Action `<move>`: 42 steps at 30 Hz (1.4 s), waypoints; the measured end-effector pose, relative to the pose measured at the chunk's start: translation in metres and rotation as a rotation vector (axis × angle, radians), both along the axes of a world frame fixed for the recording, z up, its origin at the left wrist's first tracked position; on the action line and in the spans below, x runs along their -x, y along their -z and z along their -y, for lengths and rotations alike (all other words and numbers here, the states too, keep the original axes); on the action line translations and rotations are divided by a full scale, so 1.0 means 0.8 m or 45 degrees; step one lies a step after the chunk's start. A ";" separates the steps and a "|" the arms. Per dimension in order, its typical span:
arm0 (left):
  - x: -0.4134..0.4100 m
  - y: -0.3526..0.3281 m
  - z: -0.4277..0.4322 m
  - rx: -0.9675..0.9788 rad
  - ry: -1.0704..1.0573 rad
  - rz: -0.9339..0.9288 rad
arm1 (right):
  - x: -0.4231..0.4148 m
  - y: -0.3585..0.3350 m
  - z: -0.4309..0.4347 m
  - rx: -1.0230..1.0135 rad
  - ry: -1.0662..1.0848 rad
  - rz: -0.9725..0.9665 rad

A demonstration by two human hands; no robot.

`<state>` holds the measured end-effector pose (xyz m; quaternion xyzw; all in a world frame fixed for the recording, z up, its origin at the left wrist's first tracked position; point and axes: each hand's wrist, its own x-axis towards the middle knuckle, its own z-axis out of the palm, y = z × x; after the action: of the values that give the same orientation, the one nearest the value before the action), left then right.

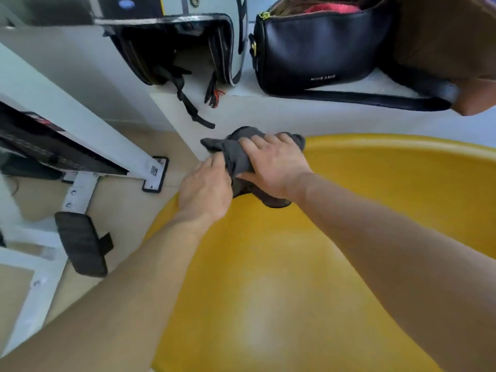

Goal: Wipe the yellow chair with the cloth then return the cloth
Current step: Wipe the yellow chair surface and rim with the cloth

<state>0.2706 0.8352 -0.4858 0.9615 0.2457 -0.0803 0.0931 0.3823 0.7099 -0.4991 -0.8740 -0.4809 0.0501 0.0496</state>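
Note:
The yellow chair (281, 277) fills the lower middle and right of the head view, its glossy seat curving up to a rim at the back. A dark grey cloth (236, 154) is bunched over the chair's upper left rim. My right hand (271, 167) lies flat on top of the cloth, fingers closed over it and pressing it onto the rim. My left hand (206, 189) grips the cloth's left side right beside the right hand, at the chair's edge. Part of the cloth hangs down below my right hand.
A white ledge (241, 87) behind the chair carries a helmet (177, 41) with dangling straps and a black bag (319, 49). A brown object (451, 36) sits at the top right. To the left stand a white frame (80, 130) and a black pedal (80, 242) on the tan floor.

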 end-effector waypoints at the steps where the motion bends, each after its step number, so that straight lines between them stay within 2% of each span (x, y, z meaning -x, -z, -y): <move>1: 0.005 -0.001 -0.007 0.022 0.006 -0.002 | -0.001 0.000 -0.005 0.000 -0.058 0.019; 3: 0.024 -0.004 -0.024 0.084 0.048 -0.001 | -0.016 0.000 0.017 0.024 -0.095 0.063; 6: 0.052 -0.004 -0.038 0.126 0.014 0.022 | -0.036 0.000 0.052 0.071 0.063 0.102; 9: 0.065 0.000 -0.043 0.193 -0.031 0.041 | 0.006 0.001 -0.003 0.031 0.121 0.121; 12: 0.071 -0.003 -0.050 0.342 -0.179 0.151 | 0.059 0.009 -0.060 0.026 -0.128 0.087; 15: 0.085 -0.008 -0.050 0.431 -0.177 0.280 | 0.033 0.000 -0.044 0.074 -0.283 0.041; 18: 0.089 -0.007 -0.050 0.449 -0.081 0.351 | 0.009 -0.004 -0.015 0.078 -0.085 0.090; 21: 0.086 -0.003 -0.054 0.495 -0.126 0.376 | 0.053 0.011 -0.044 0.016 0.058 0.172; 24: 0.086 -0.004 -0.049 0.522 -0.125 0.457 | 0.091 0.014 -0.071 -0.071 -0.216 0.116; 27: 0.089 -0.003 -0.047 0.399 -0.085 0.354 | 0.087 -0.002 -0.073 -0.076 -0.360 0.011; 29: 0.082 -0.009 -0.040 0.201 -0.066 0.281 | 0.081 -0.008 -0.062 -0.135 -0.333 -0.159; 31: 0.056 -0.020 -0.026 0.040 -0.014 0.267 | 0.073 -0.009 -0.041 -0.328 -0.192 -0.253; 33: 0.024 -0.027 -0.018 0.064 0.025 0.228 | 0.058 -0.001 -0.014 -0.468 0.129 -0.150; 35: 0.007 -0.021 -0.022 0.040 0.116 0.014 | 0.054 0.011 0.003 -0.353 0.332 -0.016; 36: 0.006 -0.015 -0.026 -0.050 0.176 -0.071 | 0.053 0.019 0.008 -0.271 0.342 0.022; 38: 0.020 -0.005 -0.035 -0.233 0.220 -0.072 | 0.051 0.030 0.010 -0.209 0.305 0.072; 42: 0.111 0.000 -0.049 -0.324 0.019 -0.033 | 0.052 0.035 0.007 -0.169 0.316 0.100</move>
<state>0.1819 0.8745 -0.4860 0.9662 0.2480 -0.0614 -0.0335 0.3409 0.7043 -0.5267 -0.9227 -0.3730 -0.0226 0.0944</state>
